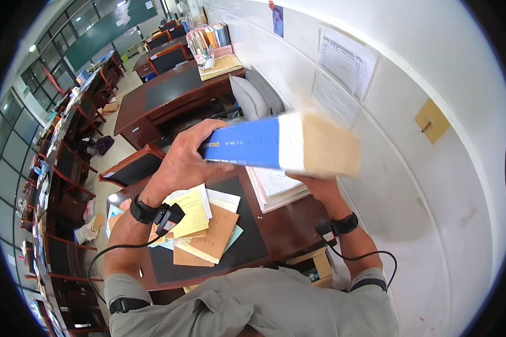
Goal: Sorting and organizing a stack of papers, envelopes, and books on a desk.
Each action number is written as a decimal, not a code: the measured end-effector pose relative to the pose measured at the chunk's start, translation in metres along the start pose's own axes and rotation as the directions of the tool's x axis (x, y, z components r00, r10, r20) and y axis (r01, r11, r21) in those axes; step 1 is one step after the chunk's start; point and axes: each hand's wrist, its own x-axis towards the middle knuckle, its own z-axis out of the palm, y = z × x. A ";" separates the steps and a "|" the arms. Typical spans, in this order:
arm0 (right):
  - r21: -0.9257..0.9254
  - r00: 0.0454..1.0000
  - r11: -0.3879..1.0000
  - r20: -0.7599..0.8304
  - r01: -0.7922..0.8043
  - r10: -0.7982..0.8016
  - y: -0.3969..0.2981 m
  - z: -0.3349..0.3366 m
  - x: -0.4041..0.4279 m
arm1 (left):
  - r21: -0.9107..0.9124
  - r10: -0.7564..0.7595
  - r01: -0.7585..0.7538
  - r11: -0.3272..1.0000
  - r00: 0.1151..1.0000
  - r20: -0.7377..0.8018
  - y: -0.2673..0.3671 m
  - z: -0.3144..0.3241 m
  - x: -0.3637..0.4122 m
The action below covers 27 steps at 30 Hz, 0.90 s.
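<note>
Above the desk I hold a thick blue, white and tan bundle [248,144], blurred, perhaps books or file boxes. My left hand [189,153] grips its blue end, thumb below and fingers over the top. Beneath the white and tan part, my right hand [318,187] supports it, fingers partly hidden. A stack of papers [274,187] lies on the desk just under the bundle. Nearer my left forearm is a loose pile of brown envelopes [213,231] with a yellow handwritten sheet [189,215] on it, on the black desk mat [246,240].
The dark wooden desk [293,223] meets a white wall [388,189] on the right. A cardboard box [322,267] stands below its front edge. Beyond are a chair [130,166], another desk [128,107] with books [215,36], and grey cushions [248,99]. More desks line the left.
</note>
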 end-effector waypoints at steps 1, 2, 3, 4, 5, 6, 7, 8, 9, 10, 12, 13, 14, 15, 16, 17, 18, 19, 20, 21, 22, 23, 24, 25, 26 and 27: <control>-0.143 0.978 0.975 -0.095 0.171 -0.185 0.009 0.000 0.000 | 0.138 0.146 -0.140 0.981 0.989 -0.034 0.002 0.001 0.005; -0.094 0.976 0.978 -0.095 0.186 -0.195 0.015 -0.004 -0.003 | 0.137 0.106 -0.104 0.985 0.994 -0.005 0.009 0.003 0.010; -0.092 0.977 0.979 -0.098 0.183 -0.192 0.006 -0.005 -0.003 | 0.138 0.106 -0.104 0.985 0.994 -0.001 0.008 0.003 0.012; -0.086 0.998 0.996 -0.060 0.025 -0.030 -0.013 -0.008 -0.002 | 0.116 0.085 -0.087 0.989 0.996 0.019 0.007 0.003 0.013; -0.086 0.991 0.987 -0.022 -0.135 0.134 -0.025 -0.009 -0.002 | 0.094 0.065 -0.069 0.993 0.997 0.040 0.006 0.003 0.014; 0.078 0.978 0.975 0.022 -0.209 0.208 -0.027 -0.009 -0.004 | 0.090 0.070 -0.075 0.993 0.996 0.049 0.006 0.004 0.016; 0.158 0.968 0.956 0.007 -0.247 0.249 -0.034 -0.009 -0.007 | 0.053 0.017 -0.020 0.998 0.998 0.065 0.005 0.004 0.018; 0.211 0.969 0.947 -0.003 -0.241 0.247 -0.037 -0.008 -0.012 | 0.017 -0.038 0.036 0.999 0.996 0.084 0.004 0.005 0.020; 0.262 0.970 0.937 -0.014 -0.231 0.243 -0.038 -0.007 -0.014 | 0.014 -0.032 0.031 0.999 0.995 0.092 0.005 0.007 0.024; 0.262 0.969 0.936 -0.022 -0.233 0.247 -0.037 -0.007 -0.018 | -0.006 -0.034 0.034 0.999 0.994 0.108 0.006 0.008 0.027; 0.284 0.960 0.924 -0.037 -0.258 0.279 -0.034 -0.005 -0.026 | -0.030 -0.035 0.039 0.999 0.990 0.133 0.006 0.011 0.032; 0.285 0.957 0.921 -0.040 -0.264 0.287 -0.035 -0.006 -0.029 | -0.047 -0.047 0.054 0.997 0.987 0.154 0.005 0.013 0.034; 0.259 0.953 0.922 -0.012 -0.288 0.302 -0.037 -0.007 -0.031 | -0.063 -0.059 0.071 0.995 0.983 0.176 0.003 0.015 0.036; 0.234 0.948 0.921 0.019 -0.312 0.316 -0.038 -0.008 -0.034 | -0.065 -0.063 0.076 0.995 0.981 0.184 0.003 0.016 0.038; 0.238 0.946 0.917 0.019 -0.320 0.325 -0.036 -0.008 -0.038 | -0.073 -0.047 0.064 0.995 0.976 0.214 0.003 0.015 0.040; 0.285 0.940 0.899 0.016 -0.331 0.341 -0.034 -0.008 -0.042 | -0.080 -0.032 0.054 0.995 0.969 0.245 0.005 0.015 0.042; 0.331 0.933 0.880 0.012 -0.342 0.359 -0.033 -0.008 -0.047 | -0.128 -0.059 0.096 0.987 0.963 0.265 0.009 0.016 0.046; 0.335 0.929 0.874 0.011 -0.352 0.370 -0.028 -0.012 -0.053 | -0.131 -0.064 0.104 0.986 0.959 0.275 0.010 0.018 0.048; 0.384 0.907 0.834 0.020 -0.396 0.422 -0.020 -0.019 -0.060 | -0.111 -0.060 0.098 0.989 0.949 0.309 0.010 0.020 0.050; 0.432 0.883 0.791 0.025 -0.432 0.469 -0.012 -0.025 -0.066 | -0.090 -0.049 0.085 0.992 0.938 0.344 0.009 0.021 0.054; 0.438 0.879 0.785 0.024 -0.438 0.477 -0.001 -0.027 -0.074 | -0.082 -0.049 0.086 0.993 0.925 0.377 0.007 0.022 0.055; 0.563 0.918 0.755 0.016 -0.336 0.397 0.012 -0.028 -0.081 | -0.083 -0.052 0.091 0.992 0.921 0.387 0.007 0.024 0.056; 0.674 0.950 0.701 0.001 -0.232 0.313 0.015 -0.029 -0.083 | -0.063 -0.063 0.095 0.993 0.915 0.397 0.007 0.026 0.056; 0.678 0.948 0.695 0.006 -0.239 0.319 0.018 -0.029 -0.085 | -0.043 -0.074 0.099 0.994 0.910 0.408 0.007 0.027 0.056; 0.700 0.949 0.684 -0.028 -0.205 0.313 0.018 -0.031 -0.085 | -0.042 -0.082 0.109 0.993 0.908 0.411 0.007 0.027 0.057; 0.719 0.950 0.674 -0.062 -0.171 0.307 0.017 -0.033 -0.084 | 0.021 -0.079 0.078 0.997 0.894 0.440 0.007 0.028 0.060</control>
